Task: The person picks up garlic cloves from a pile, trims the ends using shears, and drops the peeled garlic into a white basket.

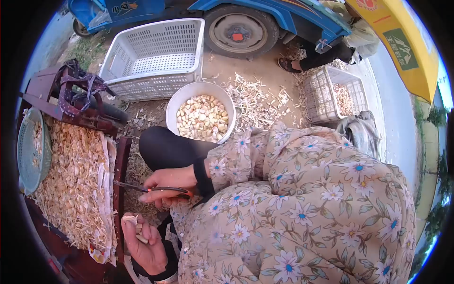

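Note:
My right hand [171, 183] is closed around scissors [131, 186] with dark blades and an orange-and-black handle, the blades pointing left. Below it, my left hand [146, 244] is curled around a garlic clove [141, 238]; a pale bit shows at its fingertips too. The blades are above the left hand and apart from it. Just left of both hands, a heap of loose garlic cloves and dry skins [71, 175] covers a dark red cart bed. Beside my knee stands a white bucket [171, 113] holding cleaned cloves.
A green basket [34, 161] lies on the heap's far left. Behind the bucket is a large white crate [156, 85]. Garlic scraps [257, 102] litter the ground. At right are another crate [326, 113] and another person's sandalled foot [289, 65], near a blue vehicle's wheel [241, 33].

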A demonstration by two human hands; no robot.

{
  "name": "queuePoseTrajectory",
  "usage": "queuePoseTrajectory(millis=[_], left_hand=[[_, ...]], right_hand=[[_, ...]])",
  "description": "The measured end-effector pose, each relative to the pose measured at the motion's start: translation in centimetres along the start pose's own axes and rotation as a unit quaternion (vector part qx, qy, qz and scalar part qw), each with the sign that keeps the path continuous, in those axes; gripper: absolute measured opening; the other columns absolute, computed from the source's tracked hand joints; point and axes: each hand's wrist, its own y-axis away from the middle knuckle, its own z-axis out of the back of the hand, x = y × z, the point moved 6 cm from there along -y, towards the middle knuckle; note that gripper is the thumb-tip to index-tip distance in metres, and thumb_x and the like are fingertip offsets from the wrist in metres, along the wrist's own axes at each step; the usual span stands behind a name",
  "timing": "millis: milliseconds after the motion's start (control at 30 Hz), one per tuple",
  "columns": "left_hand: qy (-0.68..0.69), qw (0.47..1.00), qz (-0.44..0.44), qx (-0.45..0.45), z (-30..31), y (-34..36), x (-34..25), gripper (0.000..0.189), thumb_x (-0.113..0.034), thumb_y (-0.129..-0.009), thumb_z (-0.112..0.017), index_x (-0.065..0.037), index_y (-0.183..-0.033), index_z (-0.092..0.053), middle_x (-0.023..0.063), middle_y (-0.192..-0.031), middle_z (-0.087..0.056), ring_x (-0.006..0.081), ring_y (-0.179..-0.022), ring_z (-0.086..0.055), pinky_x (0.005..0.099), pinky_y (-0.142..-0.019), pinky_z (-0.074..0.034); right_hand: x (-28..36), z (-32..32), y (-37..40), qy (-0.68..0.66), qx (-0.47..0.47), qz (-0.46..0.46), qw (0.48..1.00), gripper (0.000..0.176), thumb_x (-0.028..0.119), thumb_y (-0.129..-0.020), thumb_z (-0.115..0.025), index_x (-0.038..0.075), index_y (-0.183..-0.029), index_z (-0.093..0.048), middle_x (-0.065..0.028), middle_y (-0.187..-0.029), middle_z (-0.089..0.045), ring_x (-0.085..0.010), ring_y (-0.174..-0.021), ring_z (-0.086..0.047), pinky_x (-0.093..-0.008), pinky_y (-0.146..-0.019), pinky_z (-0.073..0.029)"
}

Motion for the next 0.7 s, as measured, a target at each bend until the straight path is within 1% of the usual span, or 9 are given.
queuePoseTrajectory(millis=[67, 133, 200, 233, 267, 333, 500, 600, 700], left_hand=[[0.007, 0.995, 0.021, 0.099, -4.5, -1.9, -0.5, 0.021, -0.015, -0.091, -0.043, -0.001, -0.107, -0.04, 0.01, -0.088, -0.046, 0.0075, -0.058, -0.042, 0.0177, -0.041, -0.034], [0.001, 0.987, 0.066, 0.144, -8.8, -4.2, 0.5, 0.022, -0.015, -0.09, -0.044, 0.0, -0.107, -0.041, 0.0117, -0.094, -0.048, 0.0121, -0.07, -0.047, 0.021, -0.053, -0.042], [-0.049, 0.991, 0.063, 0.106, -12.2, -6.5, 2.8, 0.024, -0.015, -0.091, -0.042, 0.004, -0.105, -0.044, 0.0176, -0.102, -0.051, 0.019, -0.086, -0.051, 0.0269, -0.068, -0.046], [-0.072, 0.989, 0.071, 0.109, -13.8, -7.5, 4.3, 0.028, -0.014, -0.088, -0.046, 0.001, -0.112, -0.044, 0.0158, -0.11, -0.049, 0.0212, -0.097, -0.05, 0.0318, -0.087, -0.04], [-0.101, 0.98, 0.06, 0.162, -15.1, -8.7, 5.6, 0.029, -0.012, -0.087, -0.047, 0.002, -0.113, -0.046, 0.0152, -0.111, -0.051, 0.0211, -0.105, -0.048, 0.0321, -0.093, -0.036], [-0.306, 0.94, -0.018, 0.151, -15.2, -11.8, 7.5, 0.027, -0.01, -0.086, -0.049, 0.003, -0.11, -0.05, 0.0142, -0.112, -0.052, 0.0195, -0.108, -0.047, 0.031, -0.095, -0.034], [-0.328, 0.927, -0.125, 0.131, -15.5, -12.7, 6.3, 0.019, -0.009, -0.088, -0.048, 0.004, -0.101, -0.053, 0.0136, -0.11, -0.054, 0.018, -0.107, -0.048, 0.0295, -0.095, -0.035], [-0.313, 0.926, -0.186, 0.102, -12.8, -13.3, 1.1, 0.019, -0.011, -0.09, -0.045, 0.004, -0.1, -0.052, 0.0143, -0.108, -0.055, 0.0192, -0.101, -0.052, 0.0321, -0.088, -0.041], [-0.412, 0.859, -0.305, -0.004, -7.3, -14.5, -6.8, 0.025, -0.015, -0.091, -0.046, 0.004, -0.106, -0.052, 0.0122, -0.108, -0.056, 0.0188, -0.1, -0.052, 0.0298, -0.085, -0.042]], right_hand=[[-3.3, -0.3, -1.6, 0.017, 0.061, -0.094, 0.994, 0.039, 0.042, -0.085, -0.052, 0.003, -0.091, -0.055, -0.0052, -0.067, -0.058, -0.0101, -0.052, -0.052, -0.0237, -0.044, -0.043], [-4.7, 0.0, -2.7, -0.002, 0.077, -0.073, 0.994, 0.037, 0.04, -0.085, -0.052, 0.003, -0.09, -0.055, -0.0057, -0.07, -0.059, -0.01, -0.053, -0.052, -0.0247, -0.044, -0.043], [-5.4, 0.2, -3.5, -0.016, 0.096, -0.051, 0.994, 0.036, 0.039, -0.085, -0.051, 0.003, -0.09, -0.055, -0.0059, -0.072, -0.059, -0.0099, -0.053, -0.053, -0.0252, -0.044, -0.043], [-5.5, 0.2, -3.6, -0.025, 0.1, -0.046, 0.994, 0.036, 0.039, -0.085, -0.051, 0.003, -0.09, -0.055, -0.0058, -0.072, -0.059, -0.0099, -0.053, -0.053, -0.0252, -0.044, -0.043], [-5.6, 0.3, -3.6, -0.036, 0.104, -0.044, 0.993, 0.036, 0.039, -0.085, -0.051, 0.003, -0.089, -0.054, -0.0058, -0.072, -0.059, -0.0099, -0.053, -0.052, -0.0252, -0.044, -0.043], [-5.7, 0.2, -3.7, -0.062, 0.112, -0.041, 0.991, 0.036, 0.039, -0.085, -0.051, 0.003, -0.089, -0.054, -0.0056, -0.072, -0.059, -0.0099, -0.053, -0.052, -0.0252, -0.044, -0.043], [-7.0, 0.2, -5.2, -0.174, 0.173, -0.027, 0.969, 0.036, 0.039, -0.085, -0.051, 0.003, -0.088, -0.054, -0.0054, -0.072, -0.059, -0.0099, -0.053, -0.052, -0.0253, -0.045, -0.044], [-6.5, 0.2, -4.8, -0.167, 0.135, -0.039, 0.976, 0.036, 0.039, -0.085, -0.051, 0.004, -0.087, -0.054, -0.0049, -0.071, -0.058, -0.0099, -0.053, -0.052, -0.0253, -0.045, -0.044], [-4.8, 0.7, -2.7, -0.123, 0.078, -0.06, 0.988, 0.035, 0.04, -0.085, -0.052, 0.005, -0.085, -0.053, -0.0031, -0.068, -0.056, -0.0095, -0.055, -0.05, -0.0246, -0.046, -0.043]])
